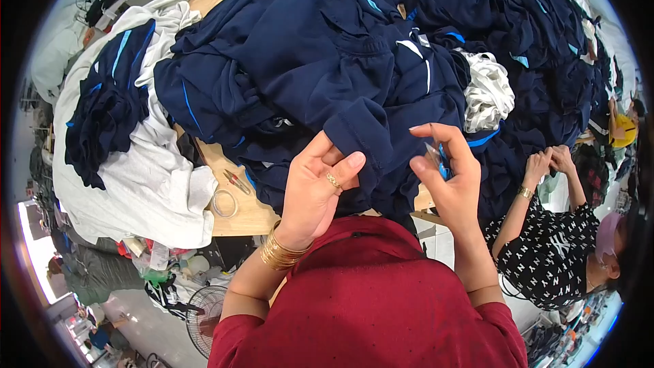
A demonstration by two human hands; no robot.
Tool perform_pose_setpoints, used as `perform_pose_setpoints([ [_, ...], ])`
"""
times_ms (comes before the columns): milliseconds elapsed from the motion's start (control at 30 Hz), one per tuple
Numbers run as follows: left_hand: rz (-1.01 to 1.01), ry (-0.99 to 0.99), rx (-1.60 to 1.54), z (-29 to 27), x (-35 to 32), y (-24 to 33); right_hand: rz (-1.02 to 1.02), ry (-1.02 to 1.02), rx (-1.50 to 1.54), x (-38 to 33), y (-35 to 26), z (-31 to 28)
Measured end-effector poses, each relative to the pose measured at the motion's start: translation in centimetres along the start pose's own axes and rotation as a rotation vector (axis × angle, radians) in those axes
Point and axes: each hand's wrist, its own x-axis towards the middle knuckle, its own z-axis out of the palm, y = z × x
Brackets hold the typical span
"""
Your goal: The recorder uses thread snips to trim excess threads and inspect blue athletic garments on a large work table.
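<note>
We judge that we are trimming: our left hand [317,187] grips the navy garment [354,129] at twelve o'clock on the tabletop [238,215], our right hand [446,177] pinches a small blue clipper [441,160], needing careful aim next.

The small blue tool [441,161] in the right hand [449,187] is mostly hidden by fingers, its kind unclear. At three o'clock, a co-worker's hands [550,160] vanish behind navy garments [327,68].
</note>
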Motion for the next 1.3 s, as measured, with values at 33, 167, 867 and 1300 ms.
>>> perform_pose_setpoints([
  [33, 0.0, -0.001, 0.001, 0.0, 0.0, -0.1, 0.001, -0.051, -0.03, -0.2, 0.2, -0.3],
  [167, 0.026, 0.027, 0.02, 0.2, 0.1, -0.8, 0.012, 0.001, 0.009, -0.6, -0.1, 0.4],
  [867, 0.215, -0.084, 0.273, 0.8, 0.0, -1.2, 0.001, -0.028, 0.133, 0.1, -0.3, 2.2],
  [1300, 0.168, 0.018, 0.216, 1.0, 0.3, -1.4, 0.205, -0.097, 0.39, 0.4, -1.1, 1.2],
])
